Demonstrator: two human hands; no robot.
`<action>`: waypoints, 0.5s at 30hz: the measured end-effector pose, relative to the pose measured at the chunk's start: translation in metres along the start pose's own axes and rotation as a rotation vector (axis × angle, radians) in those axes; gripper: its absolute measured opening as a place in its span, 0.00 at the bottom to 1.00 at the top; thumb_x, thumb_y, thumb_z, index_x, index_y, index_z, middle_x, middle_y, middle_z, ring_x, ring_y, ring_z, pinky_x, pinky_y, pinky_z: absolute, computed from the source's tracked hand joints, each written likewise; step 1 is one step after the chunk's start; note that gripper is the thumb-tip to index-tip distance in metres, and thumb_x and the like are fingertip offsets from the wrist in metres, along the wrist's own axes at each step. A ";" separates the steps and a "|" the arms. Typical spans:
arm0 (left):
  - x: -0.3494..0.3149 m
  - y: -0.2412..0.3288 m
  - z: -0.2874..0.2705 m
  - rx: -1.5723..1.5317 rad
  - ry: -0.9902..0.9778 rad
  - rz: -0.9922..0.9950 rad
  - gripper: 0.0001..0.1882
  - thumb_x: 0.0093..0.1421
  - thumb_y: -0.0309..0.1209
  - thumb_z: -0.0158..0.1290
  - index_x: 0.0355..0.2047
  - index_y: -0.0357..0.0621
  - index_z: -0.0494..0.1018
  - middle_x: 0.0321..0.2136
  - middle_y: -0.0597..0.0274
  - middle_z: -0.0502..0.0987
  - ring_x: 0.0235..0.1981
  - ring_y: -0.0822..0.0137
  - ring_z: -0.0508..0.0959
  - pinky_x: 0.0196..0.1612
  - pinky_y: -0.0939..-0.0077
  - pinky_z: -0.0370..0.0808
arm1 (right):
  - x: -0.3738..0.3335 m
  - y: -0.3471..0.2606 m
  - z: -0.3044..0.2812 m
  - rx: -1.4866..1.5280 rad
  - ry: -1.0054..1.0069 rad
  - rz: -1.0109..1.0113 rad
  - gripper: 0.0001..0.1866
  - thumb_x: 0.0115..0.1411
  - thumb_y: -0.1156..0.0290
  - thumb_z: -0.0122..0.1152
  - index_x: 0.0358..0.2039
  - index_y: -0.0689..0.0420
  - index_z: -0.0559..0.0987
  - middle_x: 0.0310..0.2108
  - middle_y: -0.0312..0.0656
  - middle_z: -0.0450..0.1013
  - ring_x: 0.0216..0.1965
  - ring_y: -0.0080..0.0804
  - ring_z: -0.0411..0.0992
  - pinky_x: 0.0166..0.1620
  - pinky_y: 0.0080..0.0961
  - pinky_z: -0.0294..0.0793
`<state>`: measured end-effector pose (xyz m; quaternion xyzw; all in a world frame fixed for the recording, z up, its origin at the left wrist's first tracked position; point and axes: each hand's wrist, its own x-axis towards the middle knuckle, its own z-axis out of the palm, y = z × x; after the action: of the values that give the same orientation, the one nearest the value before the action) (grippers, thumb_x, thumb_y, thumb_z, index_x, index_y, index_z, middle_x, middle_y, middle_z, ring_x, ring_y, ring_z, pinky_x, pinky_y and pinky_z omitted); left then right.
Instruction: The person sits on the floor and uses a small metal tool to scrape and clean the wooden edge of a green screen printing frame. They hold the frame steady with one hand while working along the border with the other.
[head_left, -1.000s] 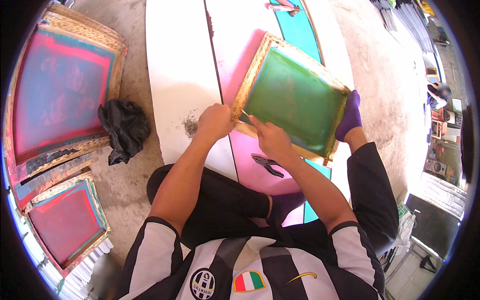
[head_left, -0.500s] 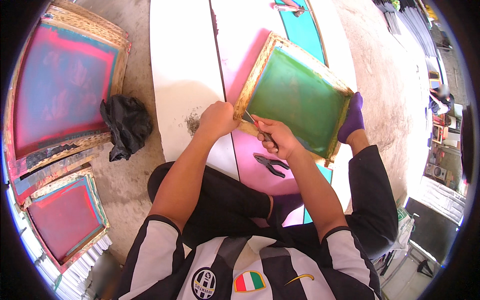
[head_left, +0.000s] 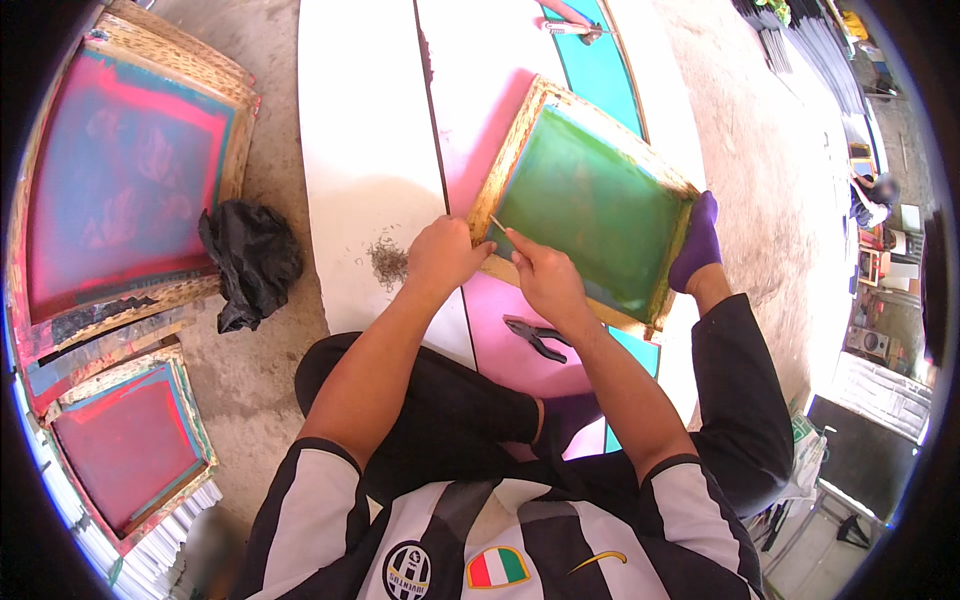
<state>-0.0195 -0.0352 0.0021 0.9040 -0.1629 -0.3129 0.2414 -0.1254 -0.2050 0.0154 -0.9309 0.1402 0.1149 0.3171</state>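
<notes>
Touching left hand, framed screen, seemingly gripped

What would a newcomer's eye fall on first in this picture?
Probably the green wood-framed screen near the centre, its near-left corner held by the left hand while the right hand holds a thin tool at that corner. A purple sock stands out at its right edge. At far left, a large pink-and-blue screen lies beside a crumpled black bag.
</notes>
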 end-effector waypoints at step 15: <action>0.001 -0.004 0.006 0.004 0.047 -0.008 0.25 0.60 0.49 0.66 0.37 0.34 0.83 0.37 0.41 0.83 0.41 0.42 0.85 0.44 0.49 0.82 | 0.000 -0.016 -0.007 -0.081 0.019 -0.013 0.19 0.68 0.68 0.60 0.58 0.53 0.82 0.37 0.61 0.80 0.39 0.61 0.80 0.45 0.53 0.78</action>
<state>-0.0220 -0.0344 -0.0048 0.9122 -0.1542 -0.2923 0.2423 -0.1197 -0.1974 0.0296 -0.9450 0.1323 0.1094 0.2785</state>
